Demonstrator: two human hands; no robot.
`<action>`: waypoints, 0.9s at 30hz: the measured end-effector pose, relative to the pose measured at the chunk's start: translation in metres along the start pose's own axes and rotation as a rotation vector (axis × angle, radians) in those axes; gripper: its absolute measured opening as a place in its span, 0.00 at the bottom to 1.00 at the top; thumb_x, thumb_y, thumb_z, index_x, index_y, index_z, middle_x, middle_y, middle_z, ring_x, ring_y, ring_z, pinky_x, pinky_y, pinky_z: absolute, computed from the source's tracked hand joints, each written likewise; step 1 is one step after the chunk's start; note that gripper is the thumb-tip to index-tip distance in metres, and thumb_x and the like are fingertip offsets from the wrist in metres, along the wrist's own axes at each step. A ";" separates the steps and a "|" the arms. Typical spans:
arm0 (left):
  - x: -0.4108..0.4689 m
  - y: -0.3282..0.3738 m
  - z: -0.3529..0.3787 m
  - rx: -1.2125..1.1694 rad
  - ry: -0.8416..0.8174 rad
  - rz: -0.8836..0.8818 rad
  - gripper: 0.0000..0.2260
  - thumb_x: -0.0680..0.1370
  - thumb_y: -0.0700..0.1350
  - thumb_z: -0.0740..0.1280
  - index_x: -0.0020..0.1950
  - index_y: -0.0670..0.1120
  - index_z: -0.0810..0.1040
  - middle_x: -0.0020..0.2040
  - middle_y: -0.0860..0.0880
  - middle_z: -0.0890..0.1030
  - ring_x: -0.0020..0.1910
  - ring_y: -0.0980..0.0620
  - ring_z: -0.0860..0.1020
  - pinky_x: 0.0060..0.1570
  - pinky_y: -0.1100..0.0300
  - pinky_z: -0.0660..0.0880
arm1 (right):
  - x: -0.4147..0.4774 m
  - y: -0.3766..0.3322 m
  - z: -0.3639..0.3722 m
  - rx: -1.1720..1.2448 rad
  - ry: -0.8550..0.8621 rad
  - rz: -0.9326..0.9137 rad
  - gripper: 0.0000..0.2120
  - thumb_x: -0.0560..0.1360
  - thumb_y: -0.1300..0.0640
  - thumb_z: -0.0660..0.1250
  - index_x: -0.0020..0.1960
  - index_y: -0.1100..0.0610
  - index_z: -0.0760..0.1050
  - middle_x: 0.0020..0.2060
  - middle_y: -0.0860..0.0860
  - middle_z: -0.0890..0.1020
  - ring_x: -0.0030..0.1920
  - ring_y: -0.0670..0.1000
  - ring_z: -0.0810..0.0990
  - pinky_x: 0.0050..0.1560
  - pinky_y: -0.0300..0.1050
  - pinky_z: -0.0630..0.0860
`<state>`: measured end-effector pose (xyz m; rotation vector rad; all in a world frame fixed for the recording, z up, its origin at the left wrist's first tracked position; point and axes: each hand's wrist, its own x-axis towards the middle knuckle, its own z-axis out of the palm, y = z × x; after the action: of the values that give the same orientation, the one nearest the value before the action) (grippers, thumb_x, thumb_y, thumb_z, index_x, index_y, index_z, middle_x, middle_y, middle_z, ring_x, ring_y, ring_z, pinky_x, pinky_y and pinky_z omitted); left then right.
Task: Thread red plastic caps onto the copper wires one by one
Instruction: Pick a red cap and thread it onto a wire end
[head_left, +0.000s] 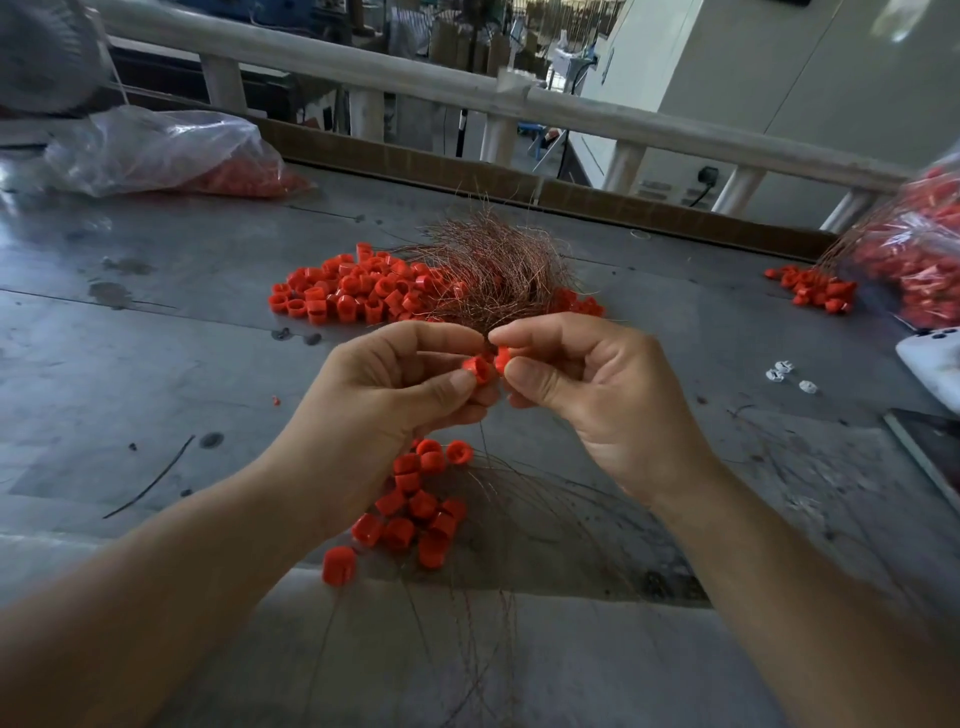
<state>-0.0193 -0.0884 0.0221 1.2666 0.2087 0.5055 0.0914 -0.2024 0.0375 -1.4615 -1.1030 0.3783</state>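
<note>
Pinching caps
Left hand (387, 387) pinches red cap (478, 370), right hand (597, 395) second cap (503, 358); copper wires (493, 270) at twelve o'clock.

I'm looking across a grey, stained worktable (156, 364), brown cardboard strip (415, 156) along its far edge, white railing (571, 111) behind, pale wall panels (779, 67) right, plugged socket (707, 174) below, soft daylight

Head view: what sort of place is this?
Probably a small factory assembly bench: heaps of red caps and a bundle of copper wires on a worn metal table, plus a plastic bag of more caps.
</note>
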 end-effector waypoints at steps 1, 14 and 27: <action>0.000 0.000 0.000 0.009 0.008 0.001 0.11 0.63 0.37 0.66 0.44 0.41 0.79 0.34 0.47 0.83 0.35 0.54 0.82 0.36 0.66 0.77 | 0.000 0.001 0.001 -0.020 0.003 -0.011 0.09 0.66 0.60 0.68 0.44 0.49 0.78 0.34 0.45 0.81 0.36 0.42 0.80 0.39 0.34 0.76; 0.002 -0.003 0.001 0.074 0.037 0.013 0.10 0.62 0.38 0.67 0.42 0.41 0.79 0.32 0.46 0.82 0.33 0.54 0.81 0.34 0.67 0.77 | -0.005 0.004 0.005 -0.332 0.072 -0.132 0.13 0.68 0.64 0.72 0.50 0.52 0.78 0.41 0.41 0.80 0.45 0.40 0.81 0.46 0.32 0.76; 0.001 -0.005 -0.002 0.109 0.015 -0.011 0.10 0.62 0.40 0.68 0.42 0.43 0.80 0.34 0.46 0.83 0.34 0.54 0.82 0.35 0.67 0.77 | -0.005 0.005 0.005 -0.376 0.066 -0.190 0.11 0.66 0.64 0.73 0.48 0.56 0.80 0.39 0.40 0.79 0.44 0.40 0.80 0.46 0.31 0.75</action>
<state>-0.0186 -0.0874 0.0172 1.3677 0.2590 0.4994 0.0870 -0.2023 0.0302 -1.6631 -1.2953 -0.0147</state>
